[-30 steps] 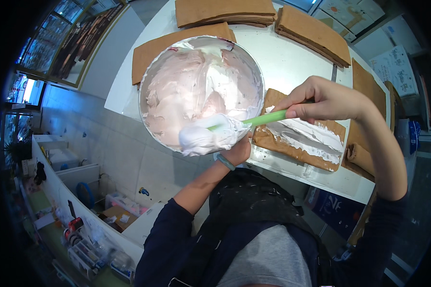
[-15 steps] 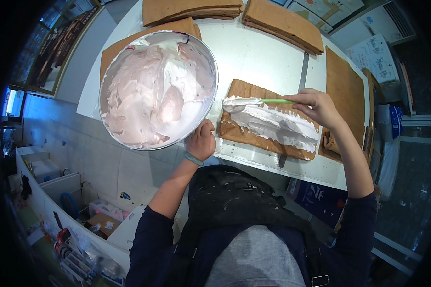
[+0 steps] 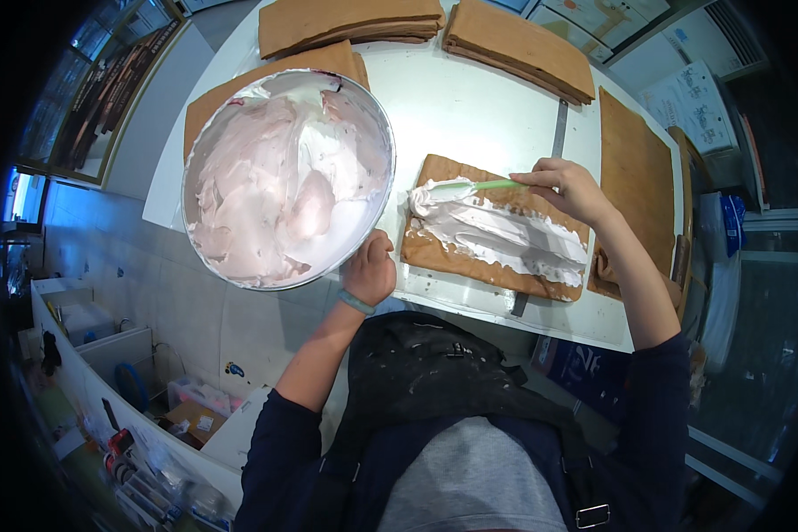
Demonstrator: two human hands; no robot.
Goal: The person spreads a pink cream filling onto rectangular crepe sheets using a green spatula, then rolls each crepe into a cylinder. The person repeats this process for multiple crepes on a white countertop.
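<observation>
My left hand (image 3: 368,268) is closed on the lower right rim of a large round metal bowl (image 3: 392,164), which is tilted toward me. Pale pink and white whipped cream (image 3: 248,186) fills much of it. Pinched in the fingers of my right hand (image 3: 569,188) is the green handle of a spatula (image 3: 492,184). Its blade, partly smeared over, lies in cream at the left end of a brown cake sheet (image 3: 457,258). White cream (image 3: 505,229) covers a lengthwise band of that sheet, while brown borders show along its near and far edges.
Two stacks of brown cake sheets, one left (image 3: 350,25) and one right (image 3: 519,51), lie at the back of the white table (image 3: 470,106). More sheets sit partly under the bowl. Another sheet (image 3: 634,168) lies at the right, with a rolled-up piece (image 3: 610,270) near it.
My right hand and the spatula have shifted left, and the blade now sits lower in the cream at the sheet's left end. My left hand still holds the bowl.
</observation>
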